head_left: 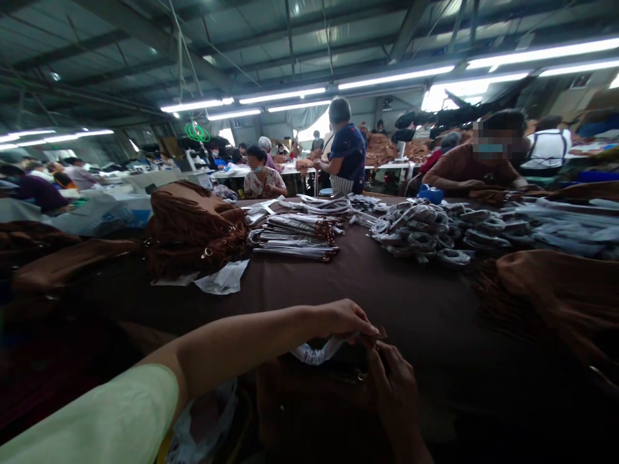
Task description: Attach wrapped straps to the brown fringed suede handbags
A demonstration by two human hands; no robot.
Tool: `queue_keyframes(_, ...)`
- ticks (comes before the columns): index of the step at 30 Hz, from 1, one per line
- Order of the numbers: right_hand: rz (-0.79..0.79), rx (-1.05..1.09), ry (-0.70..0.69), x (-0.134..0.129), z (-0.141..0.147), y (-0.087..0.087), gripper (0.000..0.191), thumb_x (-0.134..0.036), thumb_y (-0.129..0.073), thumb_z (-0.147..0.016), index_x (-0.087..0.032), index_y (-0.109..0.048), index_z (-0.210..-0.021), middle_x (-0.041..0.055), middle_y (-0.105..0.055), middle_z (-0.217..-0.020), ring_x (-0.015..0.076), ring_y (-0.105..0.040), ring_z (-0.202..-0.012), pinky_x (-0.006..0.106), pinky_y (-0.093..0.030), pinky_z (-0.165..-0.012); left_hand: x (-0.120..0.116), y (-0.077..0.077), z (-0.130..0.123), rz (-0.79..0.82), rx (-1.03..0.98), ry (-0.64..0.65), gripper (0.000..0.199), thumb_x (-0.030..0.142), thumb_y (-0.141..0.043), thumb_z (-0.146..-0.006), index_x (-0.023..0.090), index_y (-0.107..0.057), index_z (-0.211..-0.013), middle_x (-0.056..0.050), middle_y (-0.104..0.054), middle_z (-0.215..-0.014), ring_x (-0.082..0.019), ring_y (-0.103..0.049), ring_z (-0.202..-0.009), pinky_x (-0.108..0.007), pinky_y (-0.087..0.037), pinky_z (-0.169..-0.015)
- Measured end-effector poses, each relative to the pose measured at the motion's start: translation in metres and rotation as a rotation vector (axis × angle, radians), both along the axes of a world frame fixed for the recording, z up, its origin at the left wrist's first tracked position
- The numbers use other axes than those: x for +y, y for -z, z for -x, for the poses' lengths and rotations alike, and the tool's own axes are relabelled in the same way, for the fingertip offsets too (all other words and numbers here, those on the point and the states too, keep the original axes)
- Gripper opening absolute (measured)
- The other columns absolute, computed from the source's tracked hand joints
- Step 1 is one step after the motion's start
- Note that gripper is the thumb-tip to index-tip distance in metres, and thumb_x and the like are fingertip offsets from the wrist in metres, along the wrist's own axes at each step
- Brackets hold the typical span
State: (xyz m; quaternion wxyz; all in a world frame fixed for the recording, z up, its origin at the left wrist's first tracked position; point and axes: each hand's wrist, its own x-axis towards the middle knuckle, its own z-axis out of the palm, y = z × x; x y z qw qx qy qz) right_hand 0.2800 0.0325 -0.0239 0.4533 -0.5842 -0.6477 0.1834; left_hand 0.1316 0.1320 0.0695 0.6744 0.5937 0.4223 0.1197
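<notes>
My left hand [345, 320], in a pale green sleeve [91, 419], reaches across, and its fingers close on a strap wrapped in white see-through plastic [314, 351]. The strap has a brown tip. My right hand [394, 396] is curled up narrow by that tip, but it is too dark to tell if it grips. Under the hands, at the near side of a long table with dark brown cloth [411, 303], is a brown bag with a small metal ring [309, 406].

I count two more bags. One soft brown bag with long fringe [196, 229] sits left of the middle, with a white sheet [222, 278] touching it. Another fringed brown bag [551, 296] lies at the right edge.

I count three piles too, all toward the far side: a pile of flat wrapped straps [293, 235], a pile of round wrapped coils [420, 232], and a pale bluish pile of wrapped straps [551, 225] by the right edge. Past the far edge are three people: one sitting in a flowered top [264, 180], one standing in a dark blue shirt [345, 145], and one in a brown top and mask [474, 164].
</notes>
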Motion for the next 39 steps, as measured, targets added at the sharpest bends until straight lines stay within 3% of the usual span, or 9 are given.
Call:
queue_keyframes(6, -0.090, -0.034, 0.005, -0.002, 0.004, 0.004, 0.030, -0.043, -0.040, -0.095, -0.022, -0.061, -0.096, 0.0077, -0.066, -0.098, 0.0254, -0.058, -0.095, 0.040, -0.041, -0.084, -0.004, 0.001, 0.003, 0.001, 0.030, 0.008, 0.049, 0.056, -0.079, -0.052, 0.013, -0.065, -0.072, 0.001, -0.060, -0.062, -0.006, -0.043, -0.044, -0.022, -0.025, -0.044)
queue_keyframes(14, -0.226, -0.074, 0.009, -0.008, 0.003, 0.022, 0.021, -0.039, -0.046, -0.094, -0.022, -0.057, -0.096, 0.0072, -0.062, -0.097, 0.0255, -0.053, -0.096, 0.041, -0.040, -0.084, -0.014, 0.004, 0.004, 0.063, 0.027, 0.012, 0.051, 0.057, -0.080, -0.049, 0.014, -0.063, -0.069, 0.002, -0.059, -0.060, -0.006, -0.044, -0.045, -0.023, -0.031, -0.046)
queue_keyframes(18, -0.201, -0.097, -0.051, -0.007, -0.001, 0.026, 0.020, -0.040, -0.048, -0.093, -0.022, -0.056, -0.098, 0.0070, -0.061, -0.098, 0.0250, -0.054, -0.094, 0.041, -0.042, -0.081, -0.015, 0.009, 0.004, 0.084, -0.010, 0.013, 0.050, 0.055, -0.082, -0.048, 0.013, -0.062, -0.069, 0.003, -0.056, -0.058, -0.006, -0.043, -0.046, -0.023, -0.034, -0.048)
queue_keyframes(24, -0.265, -0.044, -0.012, -0.006, -0.004, 0.028, 0.030, -0.042, -0.051, -0.092, -0.022, -0.055, -0.113, 0.0099, -0.062, -0.104, 0.0267, -0.056, -0.098, 0.042, -0.047, -0.081, -0.017, 0.008, 0.003, 0.082, 0.002, -0.034, 0.050, 0.054, -0.082, -0.048, 0.013, -0.062, -0.069, 0.002, -0.058, -0.060, -0.007, -0.044, -0.046, -0.023, -0.032, -0.046)
queue_keyframes(32, -0.303, -0.079, -0.024, -0.006, -0.006, 0.024, 0.026, -0.041, -0.049, -0.093, -0.022, -0.057, -0.107, 0.0093, -0.065, -0.101, 0.0263, -0.057, -0.096, 0.042, -0.047, -0.081, -0.017, 0.010, 0.005, 0.144, -0.083, -0.030, 0.044, 0.047, -0.084, -0.051, 0.012, -0.064, -0.070, -0.003, -0.065, -0.070, -0.008, -0.050, -0.049, -0.023, -0.037, -0.046)
queue_keyframes(39, -0.255, -0.056, -0.040, -0.003, -0.008, 0.027, 0.027, -0.044, -0.051, -0.091, -0.021, -0.058, -0.103, 0.0093, -0.065, -0.099, 0.0260, -0.058, -0.096, 0.041, -0.048, -0.080, -0.021, 0.019, 0.005, 0.137, -0.079, -0.067, 0.044, 0.048, -0.083, -0.052, 0.013, -0.062, -0.069, -0.001, -0.061, -0.063, -0.007, -0.048, -0.046, -0.021, -0.033, -0.044)
